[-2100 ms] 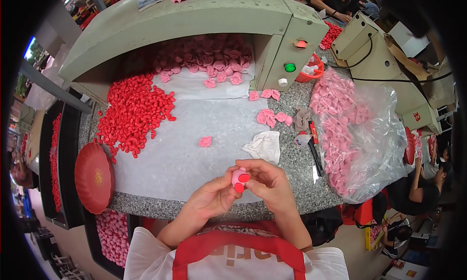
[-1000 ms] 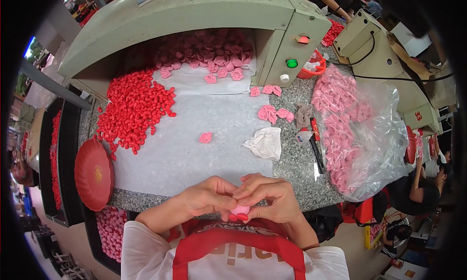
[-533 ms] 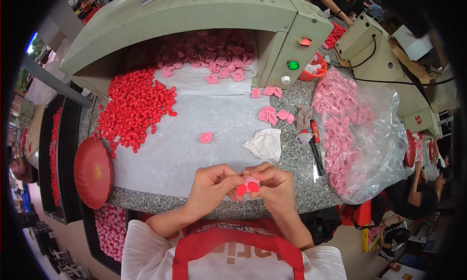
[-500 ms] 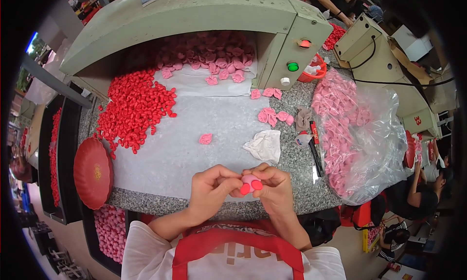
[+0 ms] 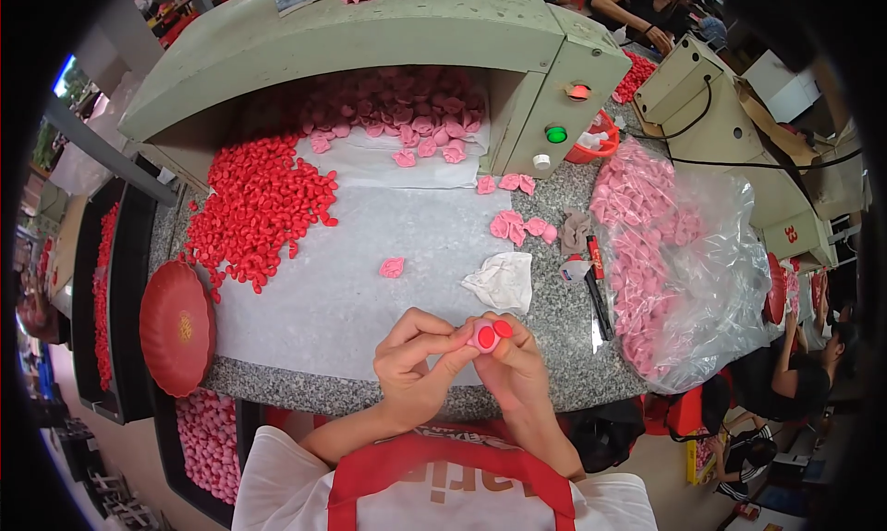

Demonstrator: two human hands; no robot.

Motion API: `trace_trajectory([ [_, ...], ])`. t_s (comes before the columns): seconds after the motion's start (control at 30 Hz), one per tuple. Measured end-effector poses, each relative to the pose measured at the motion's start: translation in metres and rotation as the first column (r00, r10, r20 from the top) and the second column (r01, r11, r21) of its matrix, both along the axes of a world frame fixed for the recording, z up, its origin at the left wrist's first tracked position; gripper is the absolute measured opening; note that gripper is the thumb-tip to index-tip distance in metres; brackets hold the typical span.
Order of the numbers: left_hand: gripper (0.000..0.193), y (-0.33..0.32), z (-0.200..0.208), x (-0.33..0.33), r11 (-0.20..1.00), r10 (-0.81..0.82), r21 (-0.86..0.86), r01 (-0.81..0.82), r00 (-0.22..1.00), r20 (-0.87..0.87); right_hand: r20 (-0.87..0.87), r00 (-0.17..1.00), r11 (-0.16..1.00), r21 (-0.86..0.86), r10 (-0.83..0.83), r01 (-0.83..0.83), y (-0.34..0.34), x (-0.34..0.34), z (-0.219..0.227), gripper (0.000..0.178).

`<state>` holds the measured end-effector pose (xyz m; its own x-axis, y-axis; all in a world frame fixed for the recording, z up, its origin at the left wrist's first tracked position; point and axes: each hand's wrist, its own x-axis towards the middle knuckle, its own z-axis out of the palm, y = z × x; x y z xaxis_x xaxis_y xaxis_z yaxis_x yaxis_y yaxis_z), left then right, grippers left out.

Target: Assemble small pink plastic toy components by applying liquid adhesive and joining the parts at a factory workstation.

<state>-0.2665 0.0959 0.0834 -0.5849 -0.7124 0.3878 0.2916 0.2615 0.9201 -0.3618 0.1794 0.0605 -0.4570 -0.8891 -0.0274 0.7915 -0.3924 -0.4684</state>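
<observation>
My left hand (image 5: 414,365) and my right hand (image 5: 517,369) are both closed on one small pink rubbery piece with two red ovals (image 5: 487,335), raised just above the near edge of the bench. Fingertips of the left hand pinch its left side, while the right hand's fingers and thumb grip it from the right. Part of it is covered by the fingers. Past the hands, a lone pink piece (image 5: 392,268) lies on the white sheet (image 5: 356,309). A crumpled white cloth (image 5: 500,281) rests to the right of it.
A pale green machine (image 5: 351,32) arches over many pink pieces (image 5: 407,106). Loose red ovals (image 5: 259,208) are heaped at left, near a red scalloped bowl (image 5: 177,328). At right lie a black pen (image 5: 599,305) and a clear bag of pink pieces (image 5: 637,254). Other people work farther off.
Both hands have turned the pink piece, so its red ovals now sit higher and farther right. My left hand has shifted slightly right along with it.
</observation>
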Motion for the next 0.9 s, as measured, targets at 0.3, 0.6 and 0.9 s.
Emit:
trace_trajectory([
  [0.3,0.022,0.009,-0.001,-0.011,0.991,0.108,-0.073,-0.116,0.989,-0.098,0.109,0.992,0.998,-0.023,0.058,-0.056,-0.006,0.005,0.002,0.016],
  [0.6,0.023,0.008,-0.005,-0.012,0.999,0.036,-0.009,-0.038,0.992,-0.121,0.122,0.992,0.999,-0.030,0.026,-0.023,-0.005,0.006,-0.001,0.021],
  [0.9,0.023,0.008,-0.009,-0.013,0.999,0.045,0.022,-0.042,0.983,-0.179,0.131,0.991,0.999,-0.041,0.032,-0.027,-0.006,0.008,-0.002,0.025],
])
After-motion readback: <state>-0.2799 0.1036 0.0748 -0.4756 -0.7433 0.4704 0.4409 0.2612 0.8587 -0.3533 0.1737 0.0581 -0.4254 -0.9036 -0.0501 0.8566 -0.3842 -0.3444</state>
